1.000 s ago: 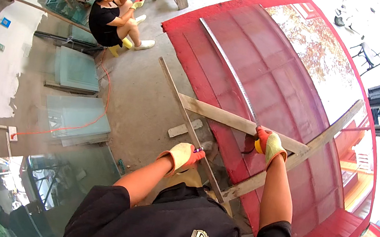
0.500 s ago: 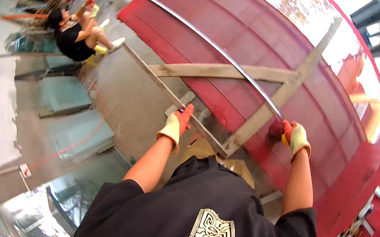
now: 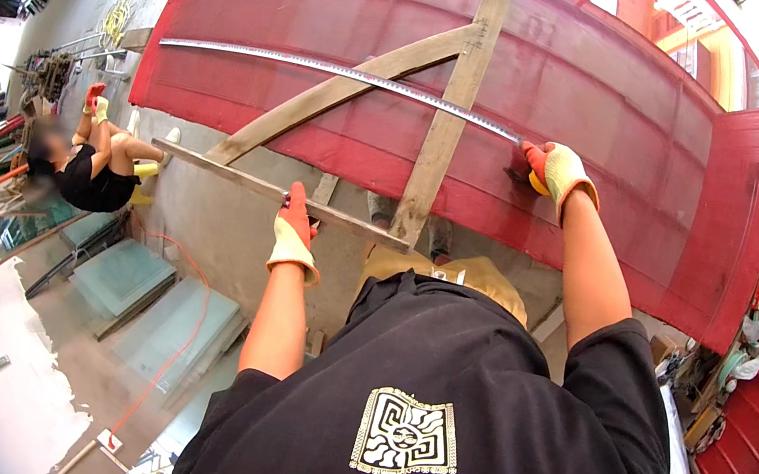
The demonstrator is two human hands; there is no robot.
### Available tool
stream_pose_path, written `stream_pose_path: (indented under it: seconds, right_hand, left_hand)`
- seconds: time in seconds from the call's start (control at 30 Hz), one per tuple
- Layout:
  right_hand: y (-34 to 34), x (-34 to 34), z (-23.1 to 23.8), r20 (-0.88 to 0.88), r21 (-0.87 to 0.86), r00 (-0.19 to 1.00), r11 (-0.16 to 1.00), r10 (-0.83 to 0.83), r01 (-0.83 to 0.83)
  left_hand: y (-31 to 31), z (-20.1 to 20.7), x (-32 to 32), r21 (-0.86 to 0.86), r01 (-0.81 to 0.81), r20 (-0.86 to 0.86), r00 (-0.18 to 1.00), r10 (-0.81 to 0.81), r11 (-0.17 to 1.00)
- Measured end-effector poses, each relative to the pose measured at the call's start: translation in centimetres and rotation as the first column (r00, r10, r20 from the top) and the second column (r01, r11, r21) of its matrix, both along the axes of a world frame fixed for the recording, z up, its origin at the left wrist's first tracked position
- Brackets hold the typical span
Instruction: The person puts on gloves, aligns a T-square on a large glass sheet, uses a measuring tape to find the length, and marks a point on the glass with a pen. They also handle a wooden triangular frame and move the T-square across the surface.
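Observation:
A big red metal panel (image 3: pixel 626 108) lies on the concrete floor with two wooden planks (image 3: pixel 451 118) crossed over it. My right hand (image 3: pixel 558 172), in a yellow and red glove, holds a yellow tape measure against the panel. Its silver blade (image 3: pixel 347 76) runs far to the left across the red surface. My left hand (image 3: pixel 293 227), gloved the same way, grips a long thin metal bar (image 3: pixel 228 172) lying along the panel's near edge.
Another person (image 3: pixel 91 171) in black sits on the floor at the left, wearing gloves. Glass panes (image 3: pixel 128 279) and an orange cable (image 3: pixel 178 344) lie on the floor near my left arm. Tools and clutter (image 3: pixel 735 351) line the red wall at the right.
My head has turned, so the panel now fills the upper view. My hands have spread apart. The tape blade now lies stretched across the panel from my right hand.

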State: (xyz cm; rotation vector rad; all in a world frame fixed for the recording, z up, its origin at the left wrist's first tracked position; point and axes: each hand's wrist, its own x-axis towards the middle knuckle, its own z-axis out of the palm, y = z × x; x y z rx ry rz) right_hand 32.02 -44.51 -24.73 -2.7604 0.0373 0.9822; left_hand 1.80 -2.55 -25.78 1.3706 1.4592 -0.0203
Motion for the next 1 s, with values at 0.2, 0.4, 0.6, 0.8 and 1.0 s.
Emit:
stream_pose_path:
  seconds: [0.2, 0.4, 0.6, 0.8, 1.0]
  right_hand:
    - [0.4, 0.7, 1.7, -0.108, 0.051, 0.992, 0.996, -0.061, 0.067]
    - [-0.6, 1.9, 1.0, -0.246, 0.125, 0.954, 0.971, -0.169, 0.204]
    - [-0.6, 1.6, 4.6, -0.341, 0.293, 0.929, 0.922, -0.145, 0.252]
    - [-6.7, 1.6, -4.0, -0.222, 0.334, 0.95, 0.898, -0.221, 0.287]
    - [-8.1, 0.3, 1.6, -0.388, 0.416, 0.848, 0.752, -0.362, 0.511]
  left_hand:
    - [-1.5, -0.2, -0.1, -0.342, -0.185, 0.384, 0.867, 0.316, 0.921]
    - [-2.2, -0.5, 0.7, -0.391, -0.264, 0.418, 0.803, 0.425, 0.882]
    - [-1.0, -1.5, -0.1, -0.392, -0.235, 0.381, 0.839, 0.389, 0.89]
    - [-0.9, -1.5, 0.3, -0.421, -0.242, 0.423, 0.801, 0.425, 0.874]
    - [-1.0, -0.9, 0.5, -0.385, -0.299, 0.399, 0.799, 0.449, 0.873]
